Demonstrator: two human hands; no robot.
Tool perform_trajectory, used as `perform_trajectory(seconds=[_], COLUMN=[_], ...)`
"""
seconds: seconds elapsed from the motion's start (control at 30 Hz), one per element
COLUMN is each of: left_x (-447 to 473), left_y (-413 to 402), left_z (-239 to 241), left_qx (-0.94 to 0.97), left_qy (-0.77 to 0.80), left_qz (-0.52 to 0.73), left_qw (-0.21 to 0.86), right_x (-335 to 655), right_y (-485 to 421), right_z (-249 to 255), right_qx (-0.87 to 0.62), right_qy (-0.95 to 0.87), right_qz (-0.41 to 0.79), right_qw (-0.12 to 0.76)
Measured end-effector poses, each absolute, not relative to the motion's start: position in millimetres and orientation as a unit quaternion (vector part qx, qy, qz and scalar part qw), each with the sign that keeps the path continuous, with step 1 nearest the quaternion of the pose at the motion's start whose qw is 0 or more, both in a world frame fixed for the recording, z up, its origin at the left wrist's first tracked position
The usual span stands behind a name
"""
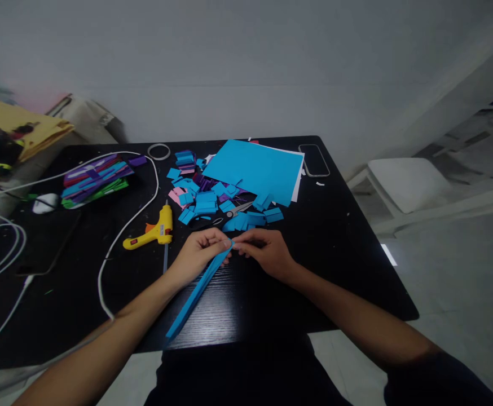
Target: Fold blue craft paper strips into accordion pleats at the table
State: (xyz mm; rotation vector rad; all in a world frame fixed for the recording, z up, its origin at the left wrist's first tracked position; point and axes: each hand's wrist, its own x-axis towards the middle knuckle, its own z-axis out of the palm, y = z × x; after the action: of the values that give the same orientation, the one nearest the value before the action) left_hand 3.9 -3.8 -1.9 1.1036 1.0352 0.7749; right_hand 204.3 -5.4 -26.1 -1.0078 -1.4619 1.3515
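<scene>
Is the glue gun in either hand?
No: the glue gun lies on the table, while the left hand and right hand meet at one end of a blue strip.

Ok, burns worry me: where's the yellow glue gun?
In the head view, the yellow glue gun lies on the black table, left of the left hand, between the white cable and the blue paper pieces.

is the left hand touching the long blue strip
Touching. The head view shows the left hand pinching the far end of the long blue strip, its fingers overlapping the paper.
</scene>
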Motion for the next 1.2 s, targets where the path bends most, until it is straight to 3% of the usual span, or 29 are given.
perform_trajectory(seconds=[0.23,0.6,1.2], left_x=[2.6,6.3,6.0], left_y=[-4.0,-6.2,-7.3], left_z=[-3.0,-1.4,-1.3], left_qx=[0.476,0.54,0.584], left_qy=[0.46,0.479,0.497], left_qz=[0.335,0.375,0.383], left_qw=[0.67,0.582,0.515], right_x=[205.4,201.4,200.4], right_y=[-5.9,-4.2,-4.6], right_z=[-27.7,-21.1,-21.4], right_qx=[-0.4,-0.401,-0.406], right_qy=[-0.609,-0.553,-0.565], right_qz=[0.519,0.603,0.599], right_qw=[0.447,0.412,0.396])
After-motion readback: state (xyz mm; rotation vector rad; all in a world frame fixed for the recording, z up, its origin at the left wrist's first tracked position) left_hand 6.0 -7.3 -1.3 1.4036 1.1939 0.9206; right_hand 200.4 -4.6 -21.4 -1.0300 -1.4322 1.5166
